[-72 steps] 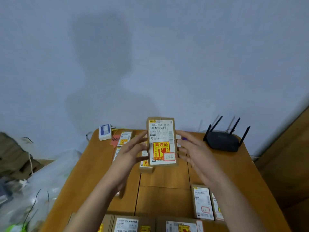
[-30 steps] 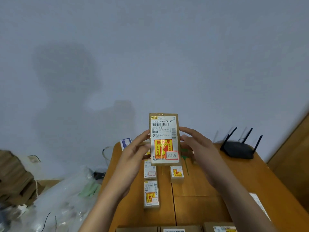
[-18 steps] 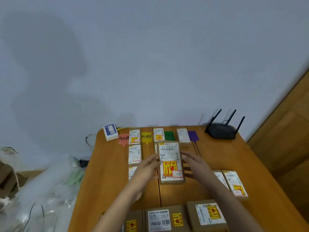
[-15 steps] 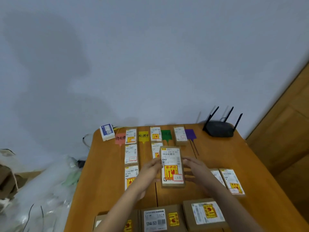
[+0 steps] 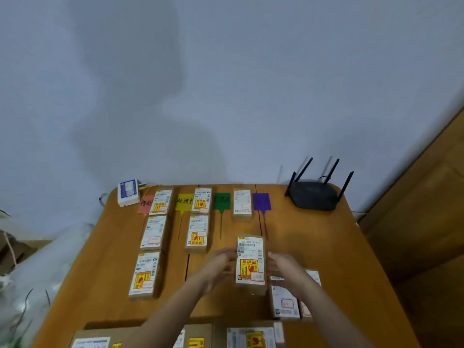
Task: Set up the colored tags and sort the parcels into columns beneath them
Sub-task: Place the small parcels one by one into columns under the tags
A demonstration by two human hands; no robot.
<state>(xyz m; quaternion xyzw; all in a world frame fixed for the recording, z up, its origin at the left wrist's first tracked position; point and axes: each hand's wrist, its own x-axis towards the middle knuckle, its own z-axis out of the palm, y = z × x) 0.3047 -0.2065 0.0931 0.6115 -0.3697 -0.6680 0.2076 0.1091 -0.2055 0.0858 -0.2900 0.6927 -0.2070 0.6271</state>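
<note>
The two hands are holding one parcel (image 5: pixel 250 265) between them. The left hand (image 5: pixel 218 266) is pressing on its left side and the right hand (image 5: pixel 285 268) is pressing on its right side, with the fingers loosely curved around the edges. The parcel is near the middle of the table (image 5: pixel 326 247), label side up. I cannot tell if it is already resting on the wood or is just above it.

Four colored tags are lying in a row at the 12 o'clock edge of the table: a pink tag (image 5: pixel 145 204), a yellow tag (image 5: pixel 184 201), a green tag (image 5: pixel 222 201) and a purple tag (image 5: pixel 261 201). Beside them, parcels are making columns of three, two and one.

The held parcel is sitting toward 6 o'clock from the single parcel (image 5: pixel 242 204) that is between the green and purple tags. It looks like it is going into that column.

To do this well, the hands should be keeping the parcel straight, lining its long sides up with the parcel above it, and leaving a small gap like the other columns have. They should also be keeping it off the purple tag's thin tail (image 5: pixel 265 226).

More parcels are waiting at 6 o'clock (image 5: pixel 253 337) and by the right arm (image 5: pixel 285 301).
</note>
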